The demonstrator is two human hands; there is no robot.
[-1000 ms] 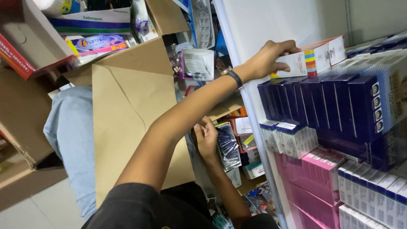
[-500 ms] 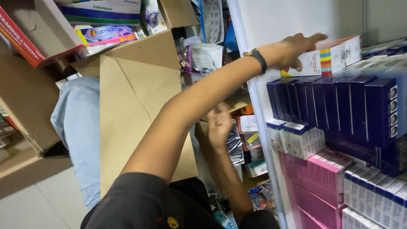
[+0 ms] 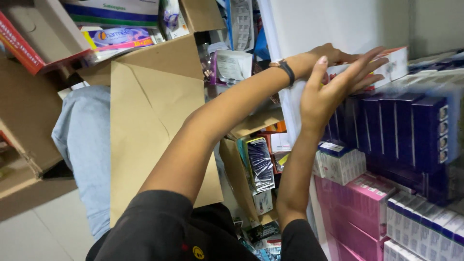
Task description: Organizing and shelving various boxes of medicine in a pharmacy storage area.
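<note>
Both hands press a white carton [image 3: 394,63] at two o'clock: left hand [image 3: 321,58] behind, right hand [image 3: 333,89] flat, grip spread, above dark blue boxes [image 3: 411,130]

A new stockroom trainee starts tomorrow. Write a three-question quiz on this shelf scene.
1. True or false: the left hand has a dark wristband on its wrist.
2. The large flat brown thing left of the arms is: A) a paper envelope, B) a wooden tray, C) a cloth bag.
3. Fill in: the right hand is held ___, fingers straight, in front of the small white cardboard box with coloured stripes.

Key: 1 true; 2 A; 3 open.
</note>
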